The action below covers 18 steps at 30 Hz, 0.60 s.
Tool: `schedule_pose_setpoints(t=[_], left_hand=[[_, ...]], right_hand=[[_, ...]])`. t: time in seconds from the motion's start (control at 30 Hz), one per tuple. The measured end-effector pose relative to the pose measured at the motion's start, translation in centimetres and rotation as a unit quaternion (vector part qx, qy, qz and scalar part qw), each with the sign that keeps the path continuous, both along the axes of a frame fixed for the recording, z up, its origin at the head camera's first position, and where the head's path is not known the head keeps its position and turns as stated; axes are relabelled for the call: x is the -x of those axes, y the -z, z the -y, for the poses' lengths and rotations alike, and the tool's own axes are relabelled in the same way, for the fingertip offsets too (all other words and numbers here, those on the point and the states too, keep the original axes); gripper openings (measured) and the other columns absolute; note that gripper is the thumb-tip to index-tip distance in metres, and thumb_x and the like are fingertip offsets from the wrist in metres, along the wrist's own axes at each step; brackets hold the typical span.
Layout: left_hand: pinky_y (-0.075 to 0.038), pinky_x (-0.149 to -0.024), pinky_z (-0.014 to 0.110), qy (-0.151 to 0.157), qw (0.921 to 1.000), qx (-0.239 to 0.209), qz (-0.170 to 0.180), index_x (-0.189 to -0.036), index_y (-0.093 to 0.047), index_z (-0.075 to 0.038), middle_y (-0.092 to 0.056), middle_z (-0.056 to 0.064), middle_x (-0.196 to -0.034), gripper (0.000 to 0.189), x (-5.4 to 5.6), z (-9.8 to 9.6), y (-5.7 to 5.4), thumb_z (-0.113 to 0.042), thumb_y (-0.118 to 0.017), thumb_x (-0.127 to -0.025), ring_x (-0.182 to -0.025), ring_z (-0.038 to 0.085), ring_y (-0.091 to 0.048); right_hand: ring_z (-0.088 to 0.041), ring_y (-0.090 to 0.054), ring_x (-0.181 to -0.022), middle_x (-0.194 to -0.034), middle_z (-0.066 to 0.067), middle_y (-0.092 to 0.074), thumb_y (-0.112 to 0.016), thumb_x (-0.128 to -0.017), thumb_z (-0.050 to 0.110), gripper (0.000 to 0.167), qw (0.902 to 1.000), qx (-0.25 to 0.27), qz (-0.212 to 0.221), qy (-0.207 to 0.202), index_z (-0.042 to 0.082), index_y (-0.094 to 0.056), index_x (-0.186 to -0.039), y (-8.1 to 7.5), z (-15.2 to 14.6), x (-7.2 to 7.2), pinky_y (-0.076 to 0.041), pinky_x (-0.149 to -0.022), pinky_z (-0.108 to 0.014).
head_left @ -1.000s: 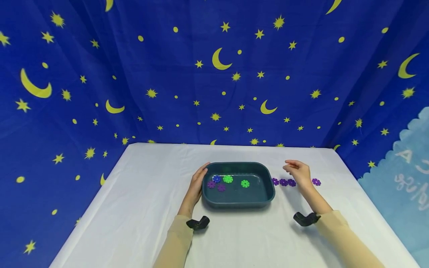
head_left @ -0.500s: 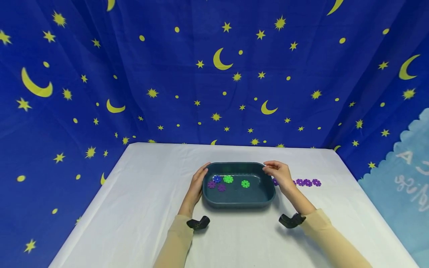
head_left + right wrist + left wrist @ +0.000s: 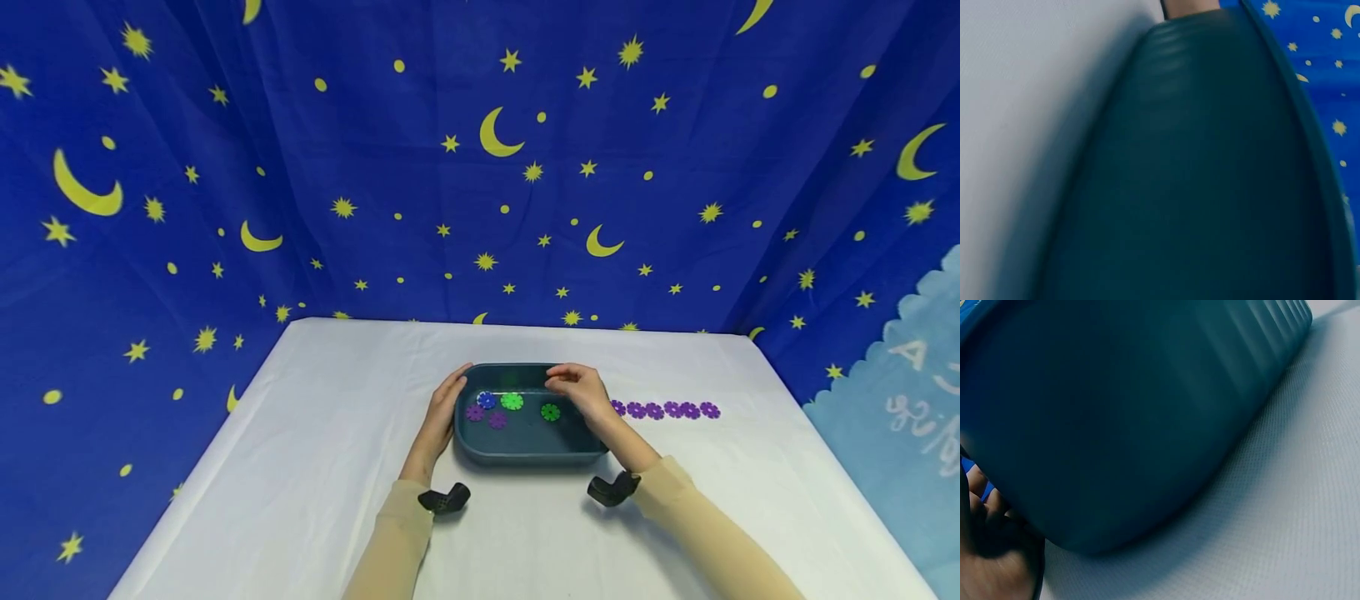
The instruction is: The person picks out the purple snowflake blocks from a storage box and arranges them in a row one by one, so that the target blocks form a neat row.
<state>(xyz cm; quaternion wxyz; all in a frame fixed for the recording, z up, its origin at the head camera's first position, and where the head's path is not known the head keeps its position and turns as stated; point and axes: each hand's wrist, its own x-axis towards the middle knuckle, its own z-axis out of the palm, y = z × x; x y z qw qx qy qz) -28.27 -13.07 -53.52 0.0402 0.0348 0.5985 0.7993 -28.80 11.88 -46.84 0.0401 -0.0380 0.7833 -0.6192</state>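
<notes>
A dark teal plastic basin [image 3: 525, 457] stands on the white table. My left hand [image 3: 437, 418] holds its left side, fingers along the wall and up to the rim. Over the basin's right part is my right hand [image 3: 583, 392], fingers loosely bent, with nothing seen between them. Inside lie flower-shaped plastic discs: a blue disc [image 3: 486, 401], a light green disc [image 3: 512, 402], another green disc [image 3: 551, 412] and two purple discs [image 3: 497, 421]. Both wrist views are mostly filled by the basin's outer wall [image 3: 1172, 156]; the right hand's fingers are out of view there.
Right of the basin, several purple discs [image 3: 672, 409] form a straight row on the white tabletop [image 3: 360, 383]. A blue cloth [image 3: 405, 167] with yellow moons and stars hangs behind and beside the table. A light blue panel [image 3: 907, 400] is at the far right.
My right hand has moved left from above the row of purple discs to over the basin, uncovering the row. My left hand and the basin stay put.
</notes>
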Motion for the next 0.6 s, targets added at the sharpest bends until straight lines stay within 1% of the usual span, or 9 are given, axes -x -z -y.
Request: schedule_pose_setpoints(t=[0.07, 0.17, 0.23, 0.3, 0.37, 0.47, 0.53, 0.6], left_hand=[[-0.02, -0.121, 0.042, 0.005, 1.0, -0.003, -0.003, -0.146, -0.035, -0.003, -0.032, 0.013, -0.154, 0.048, 0.0, 0.0, 0.0, -0.024, -0.039, -0.103, -0.144, 0.026, -0.026], [-0.02, -0.121, 0.042, 0.008, 0.9999, -0.006, -0.004, -0.147, -0.034, -0.003, -0.031, 0.014, -0.155, 0.048, -0.1, 0.1, 0.0, -0.024, -0.038, -0.104, -0.144, 0.026, -0.025], [-0.02, -0.121, 0.041, 0.007, 0.9999, -0.01, -0.003, -0.146, -0.035, -0.004, -0.031, 0.014, -0.154, 0.048, -0.1, 0.0, 0.0, -0.025, -0.039, -0.103, -0.144, 0.025, -0.026], [-0.02, -0.121, 0.041, 0.007, 0.9999, -0.013, -0.003, -0.146, -0.036, -0.004, -0.032, 0.014, -0.154, 0.048, -0.2, 0.0, 0.0, -0.025, -0.04, -0.103, -0.144, 0.025, -0.027], [-0.022, -0.12, 0.042, 0.007, 0.9999, -0.012, -0.004, -0.146, -0.036, -0.004, -0.033, 0.014, -0.153, 0.048, -0.2, 0.0, 0.0, -0.025, -0.04, -0.103, -0.143, 0.026, -0.028], [-0.023, -0.12, 0.043, 0.006, 0.9999, -0.013, -0.005, -0.145, -0.037, -0.004, -0.033, 0.014, -0.153, 0.048, -0.2, 0.0, -0.1, -0.025, -0.041, -0.102, -0.143, 0.027, -0.029], [-0.022, -0.12, 0.043, 0.007, 0.9999, -0.015, -0.005, -0.146, -0.037, -0.004, -0.032, 0.014, -0.154, 0.048, -0.2, 0.0, -0.1, -0.025, -0.041, -0.102, -0.143, 0.027, -0.029], [-0.022, -0.12, 0.044, 0.009, 0.9998, -0.018, -0.004, -0.146, -0.036, -0.004, -0.031, 0.014, -0.154, 0.048, -0.2, 0.0, -0.1, -0.025, -0.04, -0.103, -0.143, 0.027, -0.028]], right_hand=[[-0.01, -0.065, -0.073, -0.077, 0.001, -0.069, -0.064, -0.085, -0.001, 0.029, 0.9997, -0.009, -0.008, -0.019, -0.017, -0.06, -0.109, 0.2, 0.7, 0.0, -0.057, -0.073, -0.032], [-0.015, -0.067, -0.077, -0.084, -0.011, -0.072, -0.064, -0.085, -0.002, 0.026, 0.9988, -0.017, -0.015, -0.044, -0.017, -0.062, -0.107, 0.3, 1.9, 0.0, -0.058, -0.078, -0.042], [-0.013, -0.068, -0.077, -0.089, -0.017, -0.072, -0.064, -0.084, -0.003, 0.025, 0.9981, -0.018, -0.012, -0.058, -0.016, -0.062, -0.106, 0.5, 2.7, 0.0, -0.057, -0.081, -0.046], [-0.008, -0.066, -0.075, -0.09, -0.018, -0.072, -0.065, -0.084, -0.004, 0.025, 0.9974, -0.016, -0.009, -0.07, -0.017, -0.062, -0.105, 0.6, 3.4, 0.1, -0.056, -0.083, -0.049], [-0.003, -0.064, -0.072, -0.088, -0.017, -0.072, -0.066, -0.082, -0.005, 0.026, 0.9966, -0.014, -0.009, -0.081, -0.018, -0.062, -0.105, 0.8, 4.0, 0.3, -0.057, -0.081, -0.047], [-0.002, -0.063, -0.07, -0.086, -0.02, -0.072, -0.066, -0.08, -0.007, 0.027, 0.9941, -0.013, -0.019, -0.106, -0.019, -0.062, -0.104, 1.4, 4.7, 0.7, -0.059, -0.076, -0.041], [-0.004, -0.065, -0.07, -0.088, -0.025, -0.07, -0.067, -0.078, -0.008, 0.027, 0.9917, -0.018, -0.025, -0.125, -0.019, -0.062, -0.103, 1.8, 5.0, 0.9, -0.06, -0.072, -0.035], [-0.011, -0.068, -0.074, -0.093, -0.03, -0.069, -0.067, -0.077, -0.009, 0.027, 0.989, -0.026, -0.028, -0.143, -0.018, -0.063, -0.102, 2.1, 5.3, 0.9, -0.059, -0.069, -0.028]])
